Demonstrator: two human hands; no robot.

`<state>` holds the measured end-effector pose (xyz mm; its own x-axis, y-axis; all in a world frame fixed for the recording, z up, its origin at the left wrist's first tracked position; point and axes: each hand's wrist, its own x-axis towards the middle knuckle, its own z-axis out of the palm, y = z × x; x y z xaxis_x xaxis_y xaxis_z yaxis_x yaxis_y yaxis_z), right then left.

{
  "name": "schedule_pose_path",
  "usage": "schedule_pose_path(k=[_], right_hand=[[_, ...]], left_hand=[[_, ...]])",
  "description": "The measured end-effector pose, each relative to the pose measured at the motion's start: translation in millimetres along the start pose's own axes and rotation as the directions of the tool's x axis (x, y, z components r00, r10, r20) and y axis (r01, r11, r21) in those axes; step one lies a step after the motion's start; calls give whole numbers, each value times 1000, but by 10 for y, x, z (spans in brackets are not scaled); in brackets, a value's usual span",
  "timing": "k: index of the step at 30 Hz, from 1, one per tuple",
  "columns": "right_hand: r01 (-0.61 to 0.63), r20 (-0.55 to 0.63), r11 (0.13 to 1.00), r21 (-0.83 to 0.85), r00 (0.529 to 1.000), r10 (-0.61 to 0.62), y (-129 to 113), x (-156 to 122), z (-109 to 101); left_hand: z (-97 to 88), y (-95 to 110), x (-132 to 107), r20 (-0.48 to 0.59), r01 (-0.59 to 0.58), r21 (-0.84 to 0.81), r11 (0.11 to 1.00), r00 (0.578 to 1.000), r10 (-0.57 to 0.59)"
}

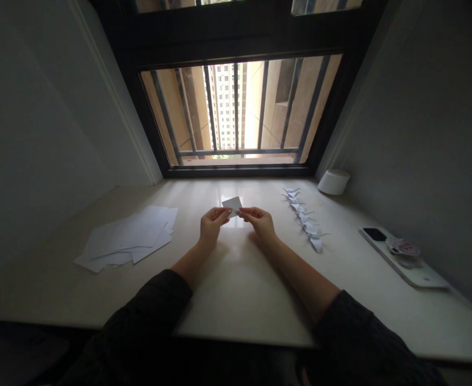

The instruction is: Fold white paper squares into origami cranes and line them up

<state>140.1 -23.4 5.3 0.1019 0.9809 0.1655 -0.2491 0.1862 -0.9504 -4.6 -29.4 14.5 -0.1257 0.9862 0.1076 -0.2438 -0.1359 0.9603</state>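
Between my two hands a small folded square of white paper (232, 203) is held up above the sill, one corner pointing up. My left hand (213, 221) pinches its lower left edge with thumb and finger. On the other side, my right hand (260, 219) grips the lower right edge the same way. Fingertips cover the lower corners of the paper. To the right of my right hand, several folded paper cranes (303, 217) stand in a slanting row. A loose pile of white paper sheets (127, 233) lies to the left of my left hand.
The pale windowsill (240, 289) carries everything. A white round-sided object (334, 182) stands at the back right corner. Nearer, a phone in a pale case (400, 257) with a decorated grip lies by the right wall. A barred window (236, 112) closes the far side.
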Motion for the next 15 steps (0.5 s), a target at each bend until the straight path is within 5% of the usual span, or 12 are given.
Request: schedule_pose_path(k=[15], right_hand=[[-105,44,991,77,994,102,72,22,-14]], left_hand=[[13,-4,-3,-39,5,-12,1000,999,-6]])
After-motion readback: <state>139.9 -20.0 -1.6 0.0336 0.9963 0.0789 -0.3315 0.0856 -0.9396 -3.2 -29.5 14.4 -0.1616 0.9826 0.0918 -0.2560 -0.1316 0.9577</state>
